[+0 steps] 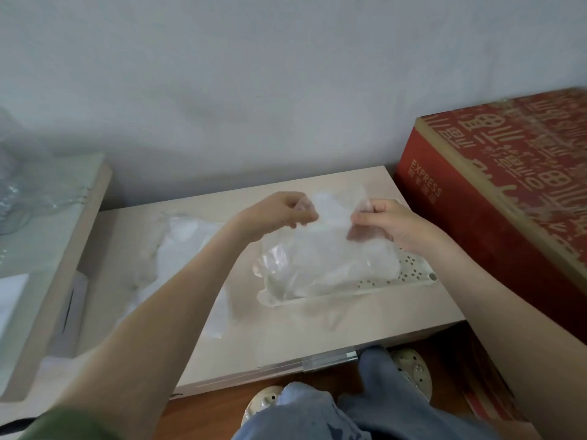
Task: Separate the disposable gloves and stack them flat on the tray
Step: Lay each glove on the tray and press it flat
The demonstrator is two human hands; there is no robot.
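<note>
Head view: left hand [282,212] and right hand [386,223] both pinch clear glove [330,214] over tray [413,282]. Advice: stretch taut, lower flat onto stack [324,268]; loose pile [178,249] waits left.

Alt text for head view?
Left hand and right hand pinch a clear plastic glove over a perforated tray of stacked gloves on a beige table. More gloves lie at left; a red box stands at right.
</note>
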